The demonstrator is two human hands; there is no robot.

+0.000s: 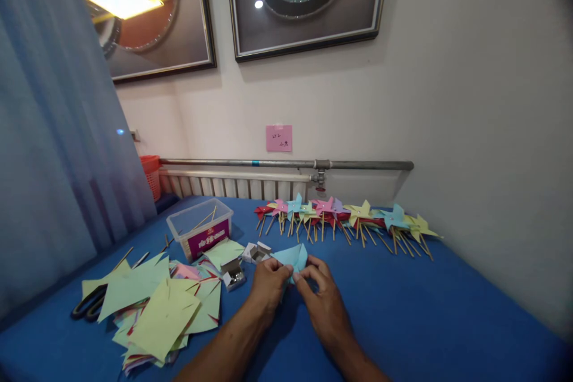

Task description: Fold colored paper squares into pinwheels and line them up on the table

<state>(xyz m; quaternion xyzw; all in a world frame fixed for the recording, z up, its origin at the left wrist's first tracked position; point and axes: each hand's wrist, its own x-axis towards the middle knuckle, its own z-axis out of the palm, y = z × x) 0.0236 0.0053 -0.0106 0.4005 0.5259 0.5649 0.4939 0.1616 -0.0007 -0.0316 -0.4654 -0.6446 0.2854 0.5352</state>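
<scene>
Between my two hands is a light blue paper pinwheel (290,255), partly folded, held just above the blue table. My left hand (270,279) pinches its left side, thumb on top. On its right side, the thumb and fingers of my right hand (320,289) close on the paper near the middle. Whether a pin is between the fingers is hidden. Two small white boxes stand just left of my hands: an open box (233,274) with shiny metal bits in it, and another box (256,252) behind it.
A pile of cut paper squares (165,316) lies at the left, with black-handled scissors (89,303) beside it. Behind stands a clear plastic tub (199,230) with sticks. Finished pinwheels on sticks (329,209) line the back right, before a radiator (233,184).
</scene>
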